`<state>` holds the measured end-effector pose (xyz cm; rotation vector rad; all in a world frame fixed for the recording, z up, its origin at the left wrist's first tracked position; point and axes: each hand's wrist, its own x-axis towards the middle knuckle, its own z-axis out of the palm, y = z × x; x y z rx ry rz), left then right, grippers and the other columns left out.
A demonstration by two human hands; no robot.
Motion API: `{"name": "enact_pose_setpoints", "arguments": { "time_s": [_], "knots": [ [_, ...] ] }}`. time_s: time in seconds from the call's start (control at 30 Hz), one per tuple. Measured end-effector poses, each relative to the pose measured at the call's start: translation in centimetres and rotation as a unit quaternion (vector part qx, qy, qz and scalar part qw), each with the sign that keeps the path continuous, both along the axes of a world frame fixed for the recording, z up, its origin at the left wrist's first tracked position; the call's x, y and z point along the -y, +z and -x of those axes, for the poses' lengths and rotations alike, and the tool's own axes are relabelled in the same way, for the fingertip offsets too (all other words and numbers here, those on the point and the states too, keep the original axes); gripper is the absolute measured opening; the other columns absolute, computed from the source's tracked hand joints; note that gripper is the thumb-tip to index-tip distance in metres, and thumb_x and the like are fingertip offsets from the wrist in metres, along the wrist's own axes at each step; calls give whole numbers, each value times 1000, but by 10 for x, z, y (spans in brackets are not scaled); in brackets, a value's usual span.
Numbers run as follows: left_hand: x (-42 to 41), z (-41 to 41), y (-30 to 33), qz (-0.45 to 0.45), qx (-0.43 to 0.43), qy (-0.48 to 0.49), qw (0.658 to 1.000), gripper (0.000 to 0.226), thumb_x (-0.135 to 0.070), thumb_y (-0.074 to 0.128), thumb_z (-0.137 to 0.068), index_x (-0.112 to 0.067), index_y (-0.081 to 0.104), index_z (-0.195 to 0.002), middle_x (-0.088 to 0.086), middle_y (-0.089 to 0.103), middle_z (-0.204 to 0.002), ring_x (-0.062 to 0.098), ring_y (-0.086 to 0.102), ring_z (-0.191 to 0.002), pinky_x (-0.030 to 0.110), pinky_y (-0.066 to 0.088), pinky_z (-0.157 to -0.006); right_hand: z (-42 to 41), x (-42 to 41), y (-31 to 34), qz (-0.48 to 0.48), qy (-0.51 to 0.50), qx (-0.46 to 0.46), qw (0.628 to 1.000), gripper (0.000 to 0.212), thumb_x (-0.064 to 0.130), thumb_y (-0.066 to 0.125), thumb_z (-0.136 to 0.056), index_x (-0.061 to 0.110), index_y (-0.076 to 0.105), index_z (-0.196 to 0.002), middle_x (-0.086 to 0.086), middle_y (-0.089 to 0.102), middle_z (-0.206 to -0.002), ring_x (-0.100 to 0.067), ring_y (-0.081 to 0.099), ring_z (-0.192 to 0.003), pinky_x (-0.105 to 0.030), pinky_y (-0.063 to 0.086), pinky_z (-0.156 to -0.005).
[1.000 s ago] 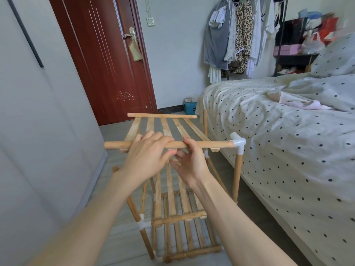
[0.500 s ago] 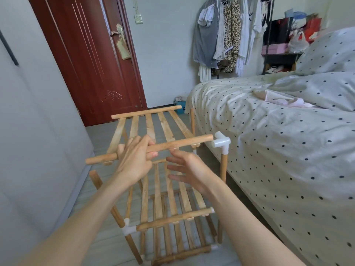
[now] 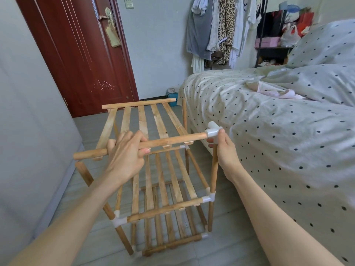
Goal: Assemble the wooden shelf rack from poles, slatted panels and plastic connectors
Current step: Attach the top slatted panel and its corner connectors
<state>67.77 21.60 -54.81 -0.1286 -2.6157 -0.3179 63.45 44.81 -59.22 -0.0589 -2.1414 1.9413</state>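
Wooden rack (image 3: 163,212) stands on the floor (image 3: 226,252) beside the bed (image 3: 269,131). Left hand (image 3: 126,150) grips the top panel's (image 3: 142,121) near rail (image 3: 172,141); right hand (image 3: 224,148) pinches the white connector (image 3: 212,131) on the near-right pole (image 3: 214,169).

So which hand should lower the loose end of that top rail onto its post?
Left hand: it grips the rail near the free end, above the bare post. The right hand holds the connector.

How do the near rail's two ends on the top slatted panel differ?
The right end of the round wooden near rail sits in the white plastic corner connector, pinched by the right hand. The left end is bare, unconnected, above the leaning pole; the left hand grips nearby.
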Motion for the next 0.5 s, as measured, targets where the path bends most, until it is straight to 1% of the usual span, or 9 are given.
{"name": "enact_pose_setpoints", "arguments": {
  "time_s": [0.07,0.13,0.23,0.3,0.37,0.47,0.5],
  "knots": [
    [0,0,-2,-1,-5,-2,1000,16,-21,56,-91,-30,44,-89,-9,49,-95,10,36,-90,29,15,-74,2,2,-1,21,-2,-15,1000,33,43,21,-101,32,53,-97,-4,59,-105,-17,55,-102,-34,42,-95],
    [1,1,-3,-2,-7,-4,1000,16,-20,56,-91,-30,44,-89,-9,49,-94,11,37,-89,29,16,-74,4,3,-4,36,-12,-25,999,32,43,23,-101,37,52,-89,-1,56,-90,-15,53,-90,-32,44,-89],
    [2,2,-4,-15,-10,-8,1000,18,-19,56,-91,-31,44,-89,-9,50,-95,10,36,-89,29,16,-74,5,4,-8,56,-15,-33,998,33,44,26,-100,39,55,-86,1,52,-80,-12,51,-81,-30,45,-83],
    [0,4,-4,-23,-15,-11,1000,18,-18,57,-91,-31,44,-89,-9,49,-94,8,35,-89,29,15,-73,7,4,-9,52,-18,-31,998,35,45,27,-100,34,57,-84,0,51,-79,-11,51,-79,-30,44,-82],
    [-3,7,-4,-28,-15,-12,999,18,-18,57,-91,-31,44,-89,-10,48,-94,8,35,-89,28,15,-74,8,4,-9,55,-25,-27,998,38,45,29,-99,24,59,-88,-1,52,-79,-11,50,-78,-30,43,-80],
    [-7,10,-4,-36,-14,-10,999,17,-18,57,-91,-31,45,-88,-10,47,-93,8,35,-89,27,15,-75,8,6,-12,68,-40,-32,996,38,46,31,-98,24,61,-88,0,53,-77,-10,51,-77,-27,43,-75],
    [-8,10,-3,-36,-15,-9,999,17,-18,57,-91,-30,46,-88,-11,46,-92,8,34,-89,27,15,-75,7,8,-13,74,-44,-36,996,37,45,32,-98,26,63,-95,1,54,-78,-10,51,-77,-25,43,-75]
  ]
}}
